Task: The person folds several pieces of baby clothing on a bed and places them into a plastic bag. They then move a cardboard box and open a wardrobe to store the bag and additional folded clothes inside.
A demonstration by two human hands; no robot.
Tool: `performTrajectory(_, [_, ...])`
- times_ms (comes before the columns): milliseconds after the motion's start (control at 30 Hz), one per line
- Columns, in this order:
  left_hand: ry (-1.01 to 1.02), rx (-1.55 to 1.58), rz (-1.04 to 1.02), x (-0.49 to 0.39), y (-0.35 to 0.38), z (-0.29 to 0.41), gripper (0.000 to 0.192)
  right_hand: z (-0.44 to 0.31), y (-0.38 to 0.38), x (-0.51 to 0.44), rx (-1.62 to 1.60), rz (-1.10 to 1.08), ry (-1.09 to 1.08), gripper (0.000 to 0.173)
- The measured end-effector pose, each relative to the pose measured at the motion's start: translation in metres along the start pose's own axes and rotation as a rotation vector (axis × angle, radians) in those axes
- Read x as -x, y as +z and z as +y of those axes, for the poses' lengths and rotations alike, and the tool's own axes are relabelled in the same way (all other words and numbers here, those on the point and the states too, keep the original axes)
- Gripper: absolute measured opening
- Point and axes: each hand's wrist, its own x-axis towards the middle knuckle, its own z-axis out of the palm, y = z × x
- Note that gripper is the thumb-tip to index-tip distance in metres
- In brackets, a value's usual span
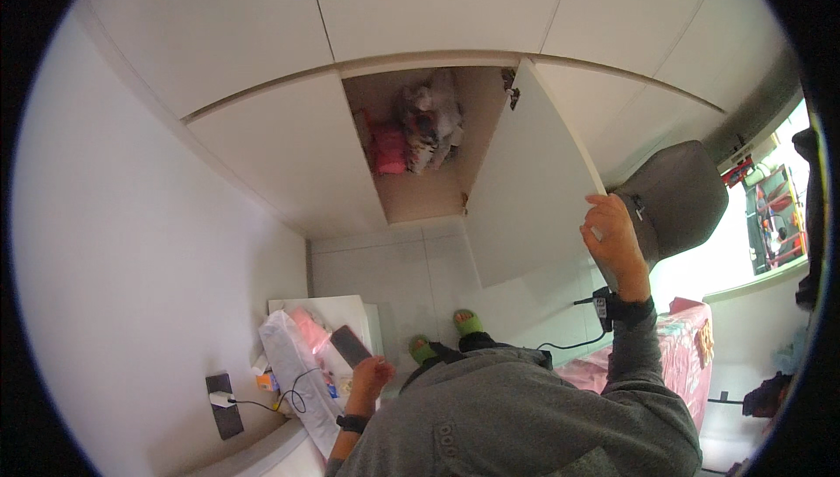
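My right hand (613, 234) is closed on the free edge of a white cabinet door (538, 188), which stands swung out on its hinges. Behind the door, the cabinet compartment (420, 204) holds a pink item (389, 149) and a bundle in clear plastic (433, 116). Low at the left, my left hand (373, 372) is near the lower end of a dark phone-like slab (351, 346); whether the fingers touch or hold it cannot be told. Each wrist wears a dark band, the right one with a small device on it.
A white bedside unit (371, 319) at lower left carries a white bag (295, 359) and pink plastic. A charger (222, 399) with a black cable sits in the wall socket. A dark brown bag-like object (682, 198) is beyond the door. Pink patterned fabric (686, 339) lies at right.
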Motion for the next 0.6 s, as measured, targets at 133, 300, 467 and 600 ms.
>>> performTrajectory(133, [0.114, 0.016, -0.024, 0.005, 0.002, 0.004, 0.016, -0.043, 0.034, -0.006, -0.042, 0.136, -0.023, 0.017])
performTrajectory(300, [0.274, -0.314, 0.038, 0.009, -0.011, 0.005, 0.013, -0.1, 0.149, -0.043, -0.565, -0.065, -0.004, 0.031])
performTrajectory(467, [0.608, -0.839, 0.12, 0.017, -0.034, -0.011, 0.017, -0.12, 0.254, -0.097, -0.844, -0.18, 0.191, 0.055])
performTrajectory(600, [0.357, -0.382, 0.328, 0.027, -0.053, -0.018, 0.018, -0.126, 0.318, -0.179, -0.805, -0.097, 0.379, 0.067])
